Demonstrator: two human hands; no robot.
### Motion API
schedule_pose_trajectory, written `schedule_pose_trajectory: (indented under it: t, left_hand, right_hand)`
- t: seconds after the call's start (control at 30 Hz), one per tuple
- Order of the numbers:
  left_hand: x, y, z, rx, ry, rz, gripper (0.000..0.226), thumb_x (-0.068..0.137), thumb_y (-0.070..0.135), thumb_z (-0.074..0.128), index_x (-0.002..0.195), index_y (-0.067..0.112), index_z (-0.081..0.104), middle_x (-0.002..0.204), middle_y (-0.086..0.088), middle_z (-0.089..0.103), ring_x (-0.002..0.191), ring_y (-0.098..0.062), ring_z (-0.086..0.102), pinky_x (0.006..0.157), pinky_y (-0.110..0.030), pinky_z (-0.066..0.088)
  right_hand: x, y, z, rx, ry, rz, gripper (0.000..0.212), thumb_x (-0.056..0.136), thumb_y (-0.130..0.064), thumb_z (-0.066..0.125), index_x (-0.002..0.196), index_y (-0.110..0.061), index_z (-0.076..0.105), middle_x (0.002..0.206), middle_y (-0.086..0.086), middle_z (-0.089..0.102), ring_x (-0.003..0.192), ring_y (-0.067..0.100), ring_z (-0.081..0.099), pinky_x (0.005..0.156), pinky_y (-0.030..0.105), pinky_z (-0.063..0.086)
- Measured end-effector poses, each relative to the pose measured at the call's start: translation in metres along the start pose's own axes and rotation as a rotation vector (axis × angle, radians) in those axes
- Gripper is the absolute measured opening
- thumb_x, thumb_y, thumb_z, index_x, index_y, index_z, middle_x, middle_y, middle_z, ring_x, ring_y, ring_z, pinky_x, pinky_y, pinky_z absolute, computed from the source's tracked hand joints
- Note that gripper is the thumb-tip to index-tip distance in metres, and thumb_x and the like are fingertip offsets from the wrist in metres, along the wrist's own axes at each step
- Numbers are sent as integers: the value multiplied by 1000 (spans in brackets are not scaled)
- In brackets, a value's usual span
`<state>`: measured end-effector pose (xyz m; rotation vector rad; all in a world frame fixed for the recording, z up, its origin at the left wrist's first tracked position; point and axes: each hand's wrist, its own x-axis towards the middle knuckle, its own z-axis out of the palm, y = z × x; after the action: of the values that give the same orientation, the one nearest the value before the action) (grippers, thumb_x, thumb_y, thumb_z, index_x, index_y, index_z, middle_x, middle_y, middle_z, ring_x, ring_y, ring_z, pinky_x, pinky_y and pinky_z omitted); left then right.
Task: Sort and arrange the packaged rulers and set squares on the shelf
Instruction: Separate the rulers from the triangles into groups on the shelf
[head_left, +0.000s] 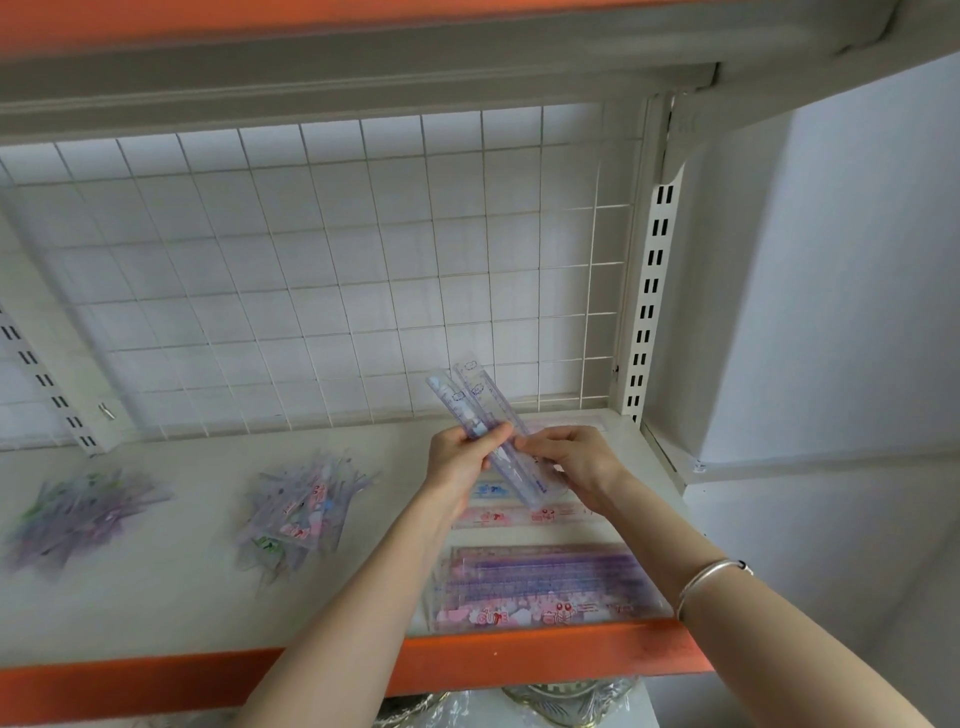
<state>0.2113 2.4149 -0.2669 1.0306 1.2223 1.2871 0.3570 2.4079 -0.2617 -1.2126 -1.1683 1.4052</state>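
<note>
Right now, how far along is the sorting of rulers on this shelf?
Done: a flat stack of pink and purple packaged rulers lies at the right front of the white shelf. In hand: the left hand and right hand grip a few clear purple-printed rulers. Left: two jumbled heaps of packets, the middle heap and the left heap.

A: Left of the left hand (457, 460)?
B: A near heap (304, 512), then a far heap (78, 514), on the shelf (171, 597); flat packs (540, 587) under the right hand (571, 460); rulers (470, 397) between both; wire grid (311, 260) behind.
</note>
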Motion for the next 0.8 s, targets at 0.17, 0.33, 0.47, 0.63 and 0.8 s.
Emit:
schedule_pose_trajectory:
  t: [0.17,0.33,0.47,0.63,0.8]
  left_hand:
    - [4,-5,-3,-19,36,-22,7,79,14,76,82,11,71,76,-2,71,68,-10,62,63,-21,46]
    - [8,-6,-6,-64,21,-29,10,78,15,77,82,9,71,82,-7,71,81,-20,66,74,-31,51]
    - [10,-2,-8,-114,-23,-29,9,80,12,74,85,5,71,84,-12,72,89,-28,60,85,-41,45]
    - [17,10,-6,-165,-76,30,3,83,6,70,81,7,71,73,-2,73,82,-20,62,79,-34,39]
    - [23,12,-2,-196,-58,93,8,84,5,69,77,10,70,71,-1,72,79,-17,59,71,-28,38]
  right_hand:
    - [6,0,1,-12,38,-47,8,74,-5,76,74,-3,69,72,12,64,68,23,54,63,30,45]
    - [9,-3,0,-72,-9,-92,7,81,-2,69,74,-1,68,66,8,62,60,16,53,60,24,45]
    - [11,-8,-3,-52,-17,-114,8,82,-7,70,74,-5,68,61,1,63,58,14,51,58,25,42]
    - [15,-18,-3,-30,5,-208,3,82,-7,70,80,-8,71,64,2,68,53,11,52,50,20,39]
    - [17,-21,-3,-28,53,-263,7,80,-4,71,85,-8,71,67,0,66,52,8,54,52,16,42]
